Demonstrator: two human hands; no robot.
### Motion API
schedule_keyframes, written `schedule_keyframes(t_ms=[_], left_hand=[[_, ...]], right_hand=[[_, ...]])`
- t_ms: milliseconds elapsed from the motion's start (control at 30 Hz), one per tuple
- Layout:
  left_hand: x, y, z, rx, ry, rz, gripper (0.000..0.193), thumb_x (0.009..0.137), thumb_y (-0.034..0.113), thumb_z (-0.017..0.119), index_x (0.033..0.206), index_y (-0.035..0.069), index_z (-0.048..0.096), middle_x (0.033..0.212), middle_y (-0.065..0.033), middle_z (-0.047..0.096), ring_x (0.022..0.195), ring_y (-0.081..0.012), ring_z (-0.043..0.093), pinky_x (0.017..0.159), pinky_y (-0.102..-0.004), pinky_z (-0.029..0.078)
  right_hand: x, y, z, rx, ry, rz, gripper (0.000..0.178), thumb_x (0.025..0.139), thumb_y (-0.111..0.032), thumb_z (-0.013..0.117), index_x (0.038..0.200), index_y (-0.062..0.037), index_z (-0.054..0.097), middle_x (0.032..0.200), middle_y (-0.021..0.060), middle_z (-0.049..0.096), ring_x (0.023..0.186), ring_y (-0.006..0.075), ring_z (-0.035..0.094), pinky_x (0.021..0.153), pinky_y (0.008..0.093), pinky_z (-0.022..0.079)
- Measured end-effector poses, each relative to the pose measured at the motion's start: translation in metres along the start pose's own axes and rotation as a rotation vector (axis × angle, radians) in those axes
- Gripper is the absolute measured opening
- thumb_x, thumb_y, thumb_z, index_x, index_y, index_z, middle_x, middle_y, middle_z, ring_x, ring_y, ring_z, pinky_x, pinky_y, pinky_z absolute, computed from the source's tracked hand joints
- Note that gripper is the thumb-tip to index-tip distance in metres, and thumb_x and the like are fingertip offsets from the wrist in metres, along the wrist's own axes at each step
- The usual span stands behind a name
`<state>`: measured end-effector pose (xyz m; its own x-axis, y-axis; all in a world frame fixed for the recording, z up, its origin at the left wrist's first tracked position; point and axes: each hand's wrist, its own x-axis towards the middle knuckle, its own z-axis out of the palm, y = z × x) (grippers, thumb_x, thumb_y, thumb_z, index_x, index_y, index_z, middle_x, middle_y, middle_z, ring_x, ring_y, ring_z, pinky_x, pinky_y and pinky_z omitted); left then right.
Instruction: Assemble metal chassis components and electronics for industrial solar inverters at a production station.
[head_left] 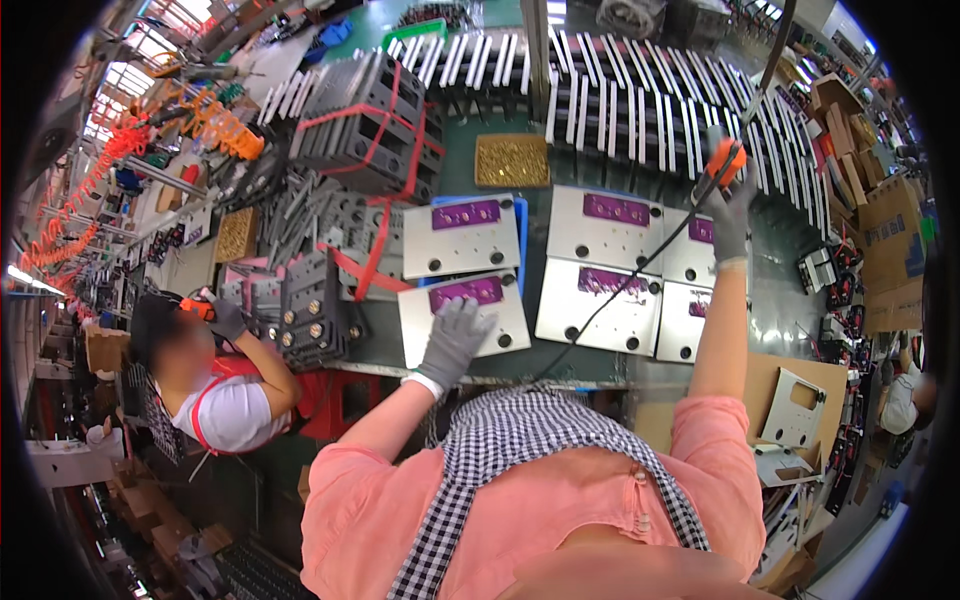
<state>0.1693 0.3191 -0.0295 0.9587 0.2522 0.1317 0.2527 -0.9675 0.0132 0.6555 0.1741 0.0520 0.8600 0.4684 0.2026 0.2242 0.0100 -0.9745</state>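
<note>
My left hand [455,345], in a grey glove, lies with fingers stretched out on a silver metal plate [415,335] with a purple panel and black round holes. Behind that is a similar plate [460,245], resting over a blue tray [521,235]. Off to the right my right hand [732,220], also gloved, is raised and wrapped round an orange electric screwdriver [728,160], partly blurred. Its black cable [610,300] appears to run across the plates. Several more silver plates [600,305] with purple panels lie between my hands and below my right forearm.
A box of brass-coloured screws [512,160] stands behind the plates. Rows of white-edged bars [640,120] fill the back. Grey parts bound with red straps [365,130] are stacked at left, near a co-worker [235,390]. Cardboard boxes [890,240] stand at right.
</note>
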Motion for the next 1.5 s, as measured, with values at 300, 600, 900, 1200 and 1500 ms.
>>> schedule_keyframes(t_ms=[300,600,900,1200,1500], left_hand=[[0.022,-0.106,-0.091,-0.640,0.139,-0.458,0.022,0.095,0.017,0.064,0.114,0.006,0.065,0.089,-0.0069,0.070,0.075,-0.0209,0.067,0.070,-0.0355,0.052],[-0.053,-0.180,-0.118,-1.363,0.502,-0.956,0.031,0.102,0.028,0.053,0.124,0.006,0.060,0.093,0.0016,0.061,0.074,-0.0040,0.054,0.051,-0.0208,0.044],[-0.077,-0.205,-0.060,-0.992,0.499,-0.933,0.034,0.106,0.031,0.052,0.116,0.000,0.062,0.094,-0.0044,0.065,0.082,-0.0118,0.057,0.071,-0.0297,0.049],[-0.041,-0.104,-0.032,-2.698,0.022,-0.551,0.057,0.107,0.047,0.042,0.148,0.008,0.045,0.143,-0.0114,0.056,0.126,-0.0285,0.059,0.105,-0.0434,0.051],[-0.022,-0.061,-0.021,-2.673,-0.031,-0.469,0.055,0.108,0.041,0.038,0.152,0.007,0.040,0.148,-0.0144,0.052,0.132,-0.0334,0.055,0.107,-0.0480,0.049]], right_hand=[[-0.256,-0.059,0.163,0.252,-0.312,0.217,0.018,0.100,-0.018,0.053,0.105,-0.0020,0.058,0.091,0.0134,0.067,0.081,0.0199,0.065,0.069,0.0327,0.053],[-0.254,0.102,0.354,0.678,-0.060,0.598,0.032,0.105,-0.016,0.050,0.127,0.0046,0.060,0.125,0.0187,0.067,0.117,0.0265,0.063,0.098,0.0379,0.050],[-0.242,-0.012,0.289,0.804,-0.448,0.507,0.042,0.098,-0.011,0.059,0.139,-0.0023,0.051,0.122,0.0097,0.065,0.110,0.0215,0.066,0.095,0.0331,0.054],[-0.271,-0.108,0.284,-0.486,-0.148,-0.268,0.058,0.089,-0.022,0.070,0.143,-0.0104,0.053,0.129,0.0187,0.058,0.110,0.0325,0.061,0.099,0.0413,0.049],[-0.294,-0.070,0.087,-0.373,0.620,-0.017,0.035,0.084,-0.012,0.074,0.111,-0.0012,0.055,0.105,0.0127,0.059,0.091,0.0226,0.061,0.079,0.0356,0.051]])
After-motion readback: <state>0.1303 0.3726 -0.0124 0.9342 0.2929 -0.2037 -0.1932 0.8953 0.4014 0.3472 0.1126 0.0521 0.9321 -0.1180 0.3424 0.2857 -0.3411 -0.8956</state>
